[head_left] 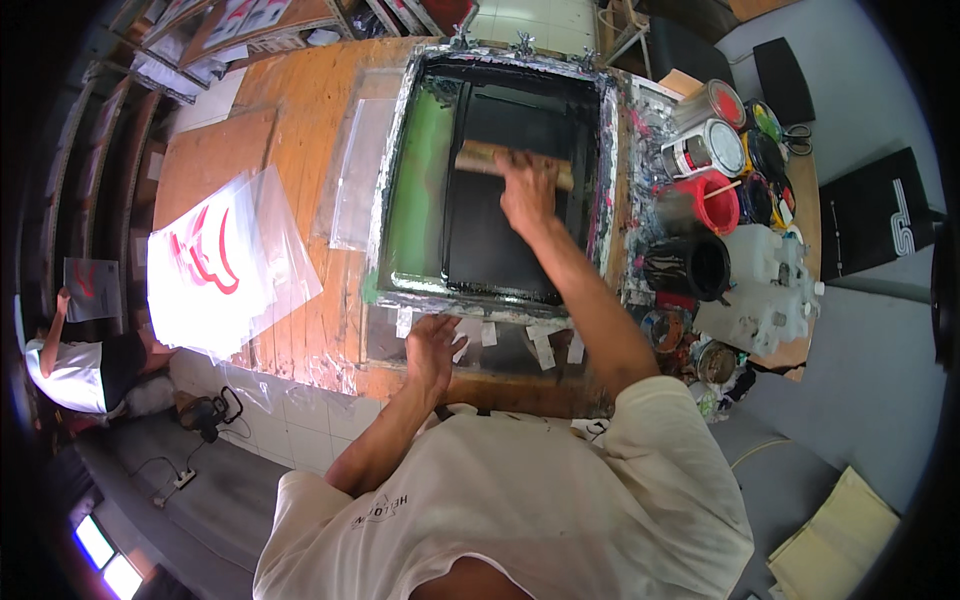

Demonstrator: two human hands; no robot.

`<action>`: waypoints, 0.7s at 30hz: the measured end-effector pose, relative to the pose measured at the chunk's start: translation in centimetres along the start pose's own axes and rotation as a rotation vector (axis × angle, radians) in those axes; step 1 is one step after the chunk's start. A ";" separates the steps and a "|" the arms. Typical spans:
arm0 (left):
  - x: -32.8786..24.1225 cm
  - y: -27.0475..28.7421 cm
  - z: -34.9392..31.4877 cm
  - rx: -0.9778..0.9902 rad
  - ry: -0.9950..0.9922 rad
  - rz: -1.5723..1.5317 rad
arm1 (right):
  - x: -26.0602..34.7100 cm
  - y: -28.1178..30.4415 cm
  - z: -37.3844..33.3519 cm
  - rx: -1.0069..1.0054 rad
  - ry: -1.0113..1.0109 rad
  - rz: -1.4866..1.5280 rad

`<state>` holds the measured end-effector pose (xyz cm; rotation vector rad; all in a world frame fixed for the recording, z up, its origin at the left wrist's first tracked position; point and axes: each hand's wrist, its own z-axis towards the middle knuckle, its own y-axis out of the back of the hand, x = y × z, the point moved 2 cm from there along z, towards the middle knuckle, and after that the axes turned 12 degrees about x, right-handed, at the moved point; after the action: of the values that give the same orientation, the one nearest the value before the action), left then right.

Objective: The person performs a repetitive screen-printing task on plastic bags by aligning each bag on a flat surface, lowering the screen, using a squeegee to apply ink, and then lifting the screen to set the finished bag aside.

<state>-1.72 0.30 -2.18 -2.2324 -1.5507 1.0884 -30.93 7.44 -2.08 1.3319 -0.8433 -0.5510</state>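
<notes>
Round red plastic tub [734, 213] is holding thin pale stick [722, 188] near desk [305, 120]'s right edge; right grip [528, 190] pinching brown wooden bar [482, 159] mid-length, left grip [432, 347] lying spread.

The wooden table [300, 130] bears a screen frame [389, 190], printed sheets [215, 275], cans [695, 152] and jugs [752, 268].

On your table [300, 130] you have one framed screen [485, 240], one squeegee [482, 159], one red tub [724, 214], one pair of scissors [798, 140].
</notes>
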 end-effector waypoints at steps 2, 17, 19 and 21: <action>-0.1 -0.3 -0.2 0.019 -0.013 0.005 | -1.9 0.3 5.4 0.030 -0.041 -0.017; -2.7 -1.2 -2.2 0.210 -0.088 0.055 | 5.9 11.5 -13.8 0.454 0.114 0.144; -4.1 -2.7 -3.2 0.249 -0.082 0.058 | 8.2 13.0 -16.0 0.309 0.126 0.090; -6.0 -4.7 -4.3 0.327 -0.104 0.085 | 9.5 14.8 -16.2 0.108 0.144 0.034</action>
<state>-3.21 -2.04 6.14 -2.0629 -1.2169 1.3900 -14.07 12.68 14.03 1.4359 -0.7843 -0.3825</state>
